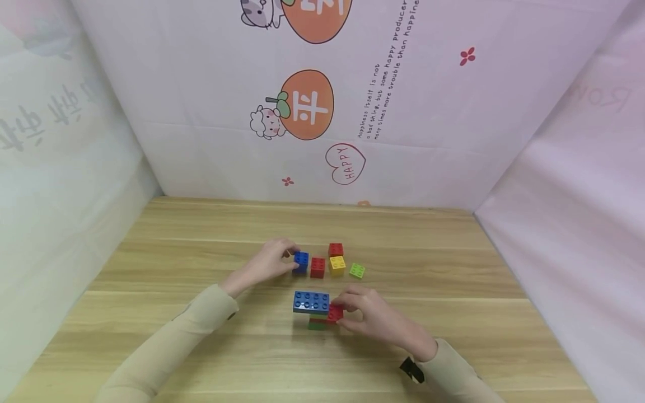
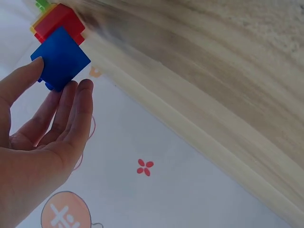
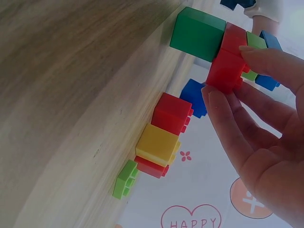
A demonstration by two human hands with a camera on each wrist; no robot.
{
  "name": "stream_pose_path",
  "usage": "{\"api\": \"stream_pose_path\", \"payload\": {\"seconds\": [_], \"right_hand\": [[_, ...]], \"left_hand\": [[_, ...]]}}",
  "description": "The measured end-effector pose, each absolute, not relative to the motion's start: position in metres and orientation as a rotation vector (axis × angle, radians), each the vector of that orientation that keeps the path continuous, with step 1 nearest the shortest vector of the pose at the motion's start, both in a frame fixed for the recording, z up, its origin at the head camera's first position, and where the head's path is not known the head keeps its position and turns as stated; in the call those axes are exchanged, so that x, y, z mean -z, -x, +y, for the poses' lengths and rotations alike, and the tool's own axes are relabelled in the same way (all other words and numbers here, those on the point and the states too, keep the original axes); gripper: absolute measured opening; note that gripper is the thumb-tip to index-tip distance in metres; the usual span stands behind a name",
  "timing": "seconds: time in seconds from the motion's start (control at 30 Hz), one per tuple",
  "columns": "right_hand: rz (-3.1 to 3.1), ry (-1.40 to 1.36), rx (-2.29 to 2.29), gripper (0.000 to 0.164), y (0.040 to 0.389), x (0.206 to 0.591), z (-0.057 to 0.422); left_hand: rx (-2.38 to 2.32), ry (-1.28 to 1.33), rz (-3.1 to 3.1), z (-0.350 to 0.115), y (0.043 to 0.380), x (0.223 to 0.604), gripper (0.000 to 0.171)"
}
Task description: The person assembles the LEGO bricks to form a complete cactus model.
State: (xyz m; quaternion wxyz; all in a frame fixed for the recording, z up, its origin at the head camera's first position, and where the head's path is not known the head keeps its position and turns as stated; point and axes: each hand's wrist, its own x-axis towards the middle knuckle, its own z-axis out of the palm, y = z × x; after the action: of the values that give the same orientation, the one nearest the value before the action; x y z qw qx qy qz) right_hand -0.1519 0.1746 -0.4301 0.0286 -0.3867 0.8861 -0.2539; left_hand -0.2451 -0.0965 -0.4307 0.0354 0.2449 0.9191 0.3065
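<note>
My left hand (image 1: 272, 261) pinches a square blue brick (image 1: 301, 259) between thumb and fingertips; the left wrist view shows the thumb on one corner of that blue brick (image 2: 61, 59). Nearer to me stands a small stack: a green brick (image 3: 198, 34) at the base, then a red layer, a light green brick (image 3: 256, 42), and a long blue brick (image 1: 311, 301) on top. My right hand (image 1: 375, 318) grips a red brick (image 3: 227, 71) that juts from the red layer on the stack's right side, thumb and fingers on opposite sides.
Right of the left hand sit a red brick (image 1: 317, 267), a yellow brick (image 1: 337, 265), another red brick (image 1: 335, 249) behind it, and a thin light green brick (image 1: 357, 271). All rest on the wooden table (image 1: 242, 358), with printed white cloth (image 1: 413, 168) behind and at the sides.
</note>
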Motion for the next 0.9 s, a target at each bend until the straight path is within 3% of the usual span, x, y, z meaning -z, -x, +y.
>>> {"api": "stream_pose_path", "payload": {"seconds": [0.9], "right_hand": [[2.775,1.197,0.817,0.029,0.154,0.431,0.171]], "left_hand": [[-0.996,-0.933,2.911,-0.116,0.215,0.403,0.033]]}}
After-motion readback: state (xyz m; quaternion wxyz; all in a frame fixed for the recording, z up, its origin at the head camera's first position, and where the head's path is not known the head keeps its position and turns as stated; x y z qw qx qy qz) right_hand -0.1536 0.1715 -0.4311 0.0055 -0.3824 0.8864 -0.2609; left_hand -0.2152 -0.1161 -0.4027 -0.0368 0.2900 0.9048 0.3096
